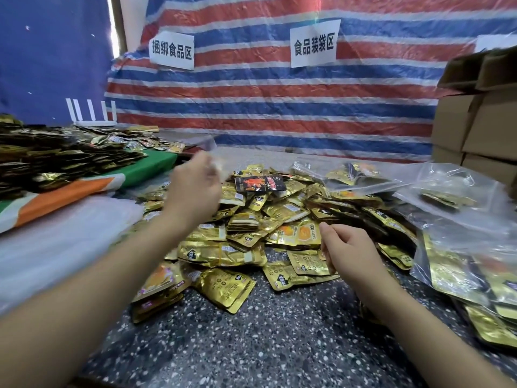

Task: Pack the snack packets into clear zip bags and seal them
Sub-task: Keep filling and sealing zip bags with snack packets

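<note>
A heap of gold snack packets [251, 219] covers the speckled table [251, 345], with one black packet [260, 184] on top. My left hand [195, 186] is raised over the heap's left side and blurred; its fingertips pinch the edge of an empty clear zip bag [207, 145] that hangs up and away from it. My right hand [347, 247] hovers low over the heap's near right side, thumb apart from loosely curled fingers, with nothing visible between them. Clear zip bags holding gold packets [453, 264] lie at the right.
A second big pile of dark and gold packets [56, 158] sits on a green and orange cloth at the left. A stack of flat clear bags [56, 236] lies at the near left. Cardboard boxes [475, 121] stand at the right. A striped tarp with paper signs hangs behind.
</note>
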Motion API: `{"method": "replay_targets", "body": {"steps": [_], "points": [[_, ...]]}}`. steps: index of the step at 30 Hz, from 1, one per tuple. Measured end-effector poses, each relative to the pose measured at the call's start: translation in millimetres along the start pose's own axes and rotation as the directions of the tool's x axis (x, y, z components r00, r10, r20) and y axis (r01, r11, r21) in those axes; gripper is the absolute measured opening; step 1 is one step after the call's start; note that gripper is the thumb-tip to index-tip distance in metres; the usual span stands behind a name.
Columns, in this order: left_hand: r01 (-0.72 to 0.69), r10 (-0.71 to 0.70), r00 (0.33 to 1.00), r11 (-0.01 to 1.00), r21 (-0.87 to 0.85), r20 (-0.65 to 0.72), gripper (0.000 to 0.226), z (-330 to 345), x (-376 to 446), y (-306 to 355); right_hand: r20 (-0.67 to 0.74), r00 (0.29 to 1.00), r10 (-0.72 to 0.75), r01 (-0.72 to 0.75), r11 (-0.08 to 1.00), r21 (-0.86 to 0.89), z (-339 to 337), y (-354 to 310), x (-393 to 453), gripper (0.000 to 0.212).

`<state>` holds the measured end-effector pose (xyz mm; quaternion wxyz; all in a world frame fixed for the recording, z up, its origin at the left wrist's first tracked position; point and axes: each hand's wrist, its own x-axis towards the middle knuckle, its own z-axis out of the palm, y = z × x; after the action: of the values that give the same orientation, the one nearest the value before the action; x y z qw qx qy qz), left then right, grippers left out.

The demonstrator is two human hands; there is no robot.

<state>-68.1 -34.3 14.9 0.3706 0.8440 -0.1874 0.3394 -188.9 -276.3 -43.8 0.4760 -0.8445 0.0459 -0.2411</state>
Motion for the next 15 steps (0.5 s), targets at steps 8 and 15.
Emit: {"method": "replay_targets", "body": {"steps": [8,15], "points": [[-0.438,0.496,0.755,0.868,-0.232,0.429,0.052,66,-88,77,0.211,0.884,0.418,-0.465,0.735,0.492,-11,-9,5,0.055],[-0.402,0.463,0.716,0.885,-0.233,0.522,0.053,65,-94,60,0.182,0.868,0.462,-0.493,0.759,0.425,-8,-11,6,0.026]]}}
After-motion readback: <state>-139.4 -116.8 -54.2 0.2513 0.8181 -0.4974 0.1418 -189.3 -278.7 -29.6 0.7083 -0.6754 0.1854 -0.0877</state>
